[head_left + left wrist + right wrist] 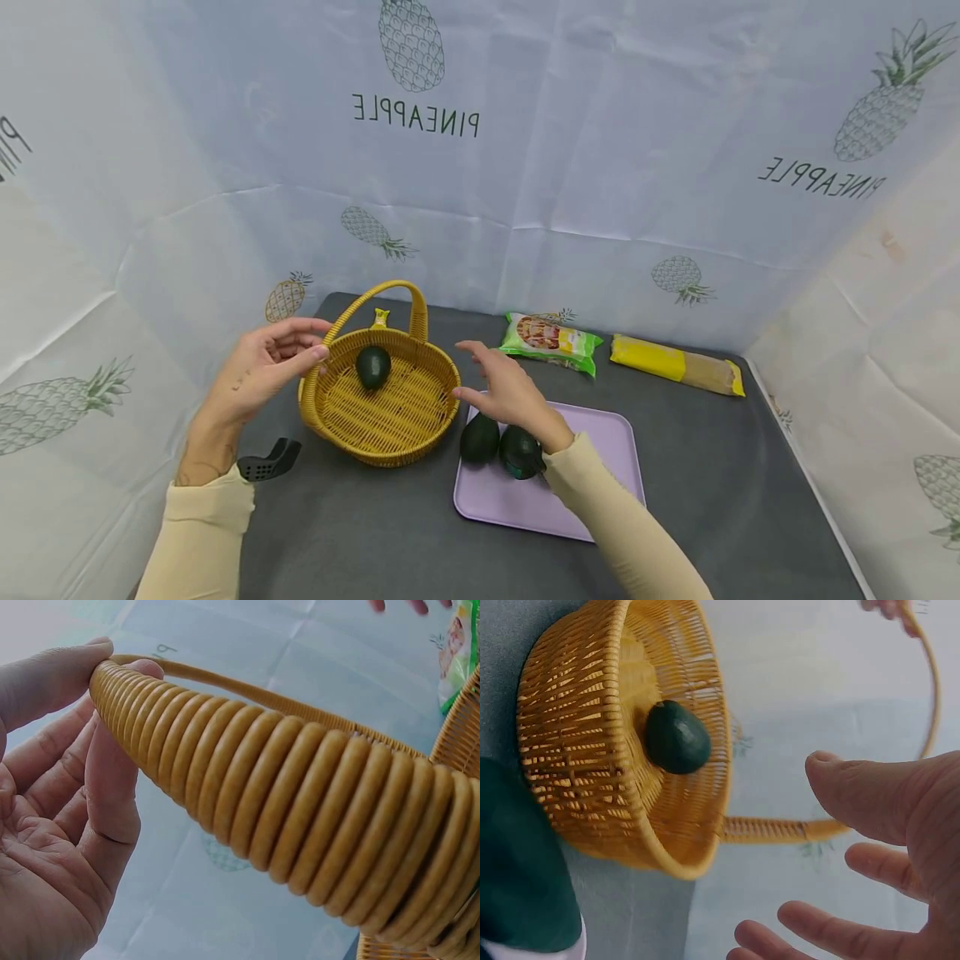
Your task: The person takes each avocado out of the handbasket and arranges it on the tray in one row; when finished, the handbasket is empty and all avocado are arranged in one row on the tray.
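My left hand (262, 367) pinches the arched handle (255, 780) of a yellow wicker basket (390, 429) between thumb and fingers, at the handle's left side. The basket stands on the dark table with one dark green avocado (373, 367) inside, seen also in the right wrist view. My right hand (510, 392) hovers between the basket and a lilac tray (517, 510), fingers spread and holding nothing. Under the right wrist, two more avocados, one on the left (480, 439) and one beside it (520, 454), lie on the tray. The right forearm hides part of the tray.
Behind the tray lies a green-edged food packet (551, 343). A long yellow-and-tan package (675, 365) is to its right. Just behind the basket a small yellow packet (381, 317) shows. Pineapple-printed cloth (570, 167) hangs around the table's back and sides.
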Demonstrator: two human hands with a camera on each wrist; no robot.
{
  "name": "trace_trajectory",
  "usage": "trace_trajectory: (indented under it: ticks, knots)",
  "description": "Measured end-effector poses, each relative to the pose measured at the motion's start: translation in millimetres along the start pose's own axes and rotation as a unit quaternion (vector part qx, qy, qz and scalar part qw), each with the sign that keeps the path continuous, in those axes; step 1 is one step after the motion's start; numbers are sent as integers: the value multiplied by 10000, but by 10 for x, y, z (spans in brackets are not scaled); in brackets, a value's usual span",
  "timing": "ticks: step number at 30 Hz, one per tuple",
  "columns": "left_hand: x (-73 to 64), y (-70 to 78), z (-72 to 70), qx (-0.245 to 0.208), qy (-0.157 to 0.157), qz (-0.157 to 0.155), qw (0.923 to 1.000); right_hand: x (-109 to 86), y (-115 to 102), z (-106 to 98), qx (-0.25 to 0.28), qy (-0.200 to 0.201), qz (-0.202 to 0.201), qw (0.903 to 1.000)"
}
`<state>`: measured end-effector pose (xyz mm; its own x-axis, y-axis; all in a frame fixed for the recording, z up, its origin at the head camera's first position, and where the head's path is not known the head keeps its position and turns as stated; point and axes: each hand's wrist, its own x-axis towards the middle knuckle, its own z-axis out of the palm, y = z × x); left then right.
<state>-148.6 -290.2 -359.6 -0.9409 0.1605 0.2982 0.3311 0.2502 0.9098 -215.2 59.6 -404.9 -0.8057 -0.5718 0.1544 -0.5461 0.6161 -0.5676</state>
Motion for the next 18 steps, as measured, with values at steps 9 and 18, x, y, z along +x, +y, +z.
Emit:
trace_trajectory:
  ticks: [9, 18]
  knots:
    - [-5, -8, 4, 223, -4, -25, 9997, 412, -186, 248, -278, -482, 116, 9984]
    - [-1, 8, -1, 183, 31, -23, 9998, 704, -327, 400, -368, -628, 139, 9972]
